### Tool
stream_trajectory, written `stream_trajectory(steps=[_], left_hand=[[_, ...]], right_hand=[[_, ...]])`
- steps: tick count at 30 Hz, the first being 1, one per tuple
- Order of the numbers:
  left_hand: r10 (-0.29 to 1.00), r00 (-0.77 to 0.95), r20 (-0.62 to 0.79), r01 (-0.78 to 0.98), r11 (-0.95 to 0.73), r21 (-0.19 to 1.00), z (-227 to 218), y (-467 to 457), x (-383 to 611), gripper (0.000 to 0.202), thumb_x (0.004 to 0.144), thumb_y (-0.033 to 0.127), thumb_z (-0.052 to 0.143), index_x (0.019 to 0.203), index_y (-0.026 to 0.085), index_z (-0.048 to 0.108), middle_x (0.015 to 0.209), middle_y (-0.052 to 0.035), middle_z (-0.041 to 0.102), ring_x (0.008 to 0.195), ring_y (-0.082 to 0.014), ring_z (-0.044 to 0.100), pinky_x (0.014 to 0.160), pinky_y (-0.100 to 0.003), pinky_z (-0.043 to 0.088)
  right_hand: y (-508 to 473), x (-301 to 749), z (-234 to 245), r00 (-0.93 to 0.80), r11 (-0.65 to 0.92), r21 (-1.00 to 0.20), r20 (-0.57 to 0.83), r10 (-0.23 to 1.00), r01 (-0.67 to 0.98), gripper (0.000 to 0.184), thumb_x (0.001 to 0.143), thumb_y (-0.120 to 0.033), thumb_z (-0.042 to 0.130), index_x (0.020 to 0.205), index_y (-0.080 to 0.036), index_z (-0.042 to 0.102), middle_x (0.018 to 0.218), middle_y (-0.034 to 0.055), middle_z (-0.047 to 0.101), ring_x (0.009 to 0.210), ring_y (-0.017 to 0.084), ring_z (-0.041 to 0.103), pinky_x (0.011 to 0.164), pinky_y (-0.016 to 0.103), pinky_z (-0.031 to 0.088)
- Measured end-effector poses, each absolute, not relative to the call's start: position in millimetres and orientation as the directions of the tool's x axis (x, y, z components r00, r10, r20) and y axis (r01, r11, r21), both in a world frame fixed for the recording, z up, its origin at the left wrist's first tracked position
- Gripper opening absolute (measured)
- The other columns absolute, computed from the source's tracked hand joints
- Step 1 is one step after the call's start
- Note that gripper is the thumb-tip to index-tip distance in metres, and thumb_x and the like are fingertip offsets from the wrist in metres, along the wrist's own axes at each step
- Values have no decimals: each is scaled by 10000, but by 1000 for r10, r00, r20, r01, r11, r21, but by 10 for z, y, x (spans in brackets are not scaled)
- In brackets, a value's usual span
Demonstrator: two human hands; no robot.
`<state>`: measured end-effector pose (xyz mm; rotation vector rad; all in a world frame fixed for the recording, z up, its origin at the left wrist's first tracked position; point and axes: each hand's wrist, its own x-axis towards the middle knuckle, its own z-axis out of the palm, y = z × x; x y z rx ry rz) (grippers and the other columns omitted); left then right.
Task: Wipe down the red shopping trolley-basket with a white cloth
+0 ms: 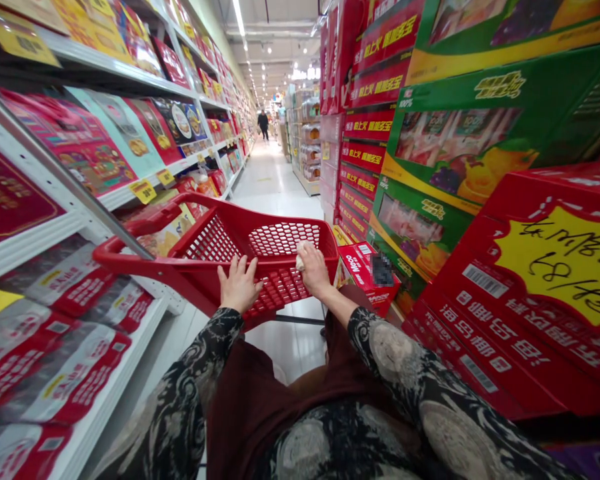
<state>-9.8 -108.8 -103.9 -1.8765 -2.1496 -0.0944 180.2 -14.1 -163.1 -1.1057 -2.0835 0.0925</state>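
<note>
Swirly black-patterned sleeves (pixel 395 360) reach out front, and the left grip (pixel 239 285) is spread flat on the near rim of a red plastic shopping cart (pixel 215 243), fingers apart. Over on the other side, the right grip (pixel 313 270) curls around a white wad (pixel 301 255) that looks like tissue, pinching it against the cart's honeycomb mesh. Red boxes (pixel 510 300) pile up on the right, gift boxes (pixel 95 160) fill white shelves (pixel 30 247) on the left, and someone (pixel 263 125) stands far down the shiny aisle floor (pixel 275 187).

White supermarket shelves (pixel 30 248) carry what look like red boxed gift sets (pixel 97 160), packed close.
</note>
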Motion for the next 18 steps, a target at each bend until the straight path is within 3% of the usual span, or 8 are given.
stream_trajectory(steps=[5, 13, 18], left_hand=[[964, -109, 243, 978, 147, -145, -1024, -1109, -80, 582, 853, 373, 405, 1397, 179, 330, 1476, -132, 315, 1379, -303, 206, 1066, -644, 130], [954, -119, 274, 978, 161, -134, -1079, -1131, -11, 604, 836, 338, 425, 1408, 185, 307, 1498, -137, 261, 1392, -309, 162, 1060, -663, 94], [945, -166, 282, 971, 207, -120, -1079, -1177, 125, 624, 815, 334, 454, 1403, 172, 319, 1498, -154, 253, 1387, -328, 167, 1056, -650, 136]], right_hand=[[-202, 1581, -1533, -489, 721, -294, 571, 659, 628, 517, 820, -48, 387, 1324, -142, 454, 1430, 112, 399, 1367, 207, 252, 1093, 414, 225], [-208, 2131, -1671, -273, 505, -357, 533, 801, 786, 560, 791, -25, 379, 1334, -149, 441, 1464, 122, 339, 1379, 234, 217, 1096, 484, 183], [-339, 1773, -1650, -362, 599, -332, 557, 748, 728, 558, 802, -37, 385, 1348, -146, 428, 1452, 131, 357, 1383, 233, 215, 1100, 465, 194]])
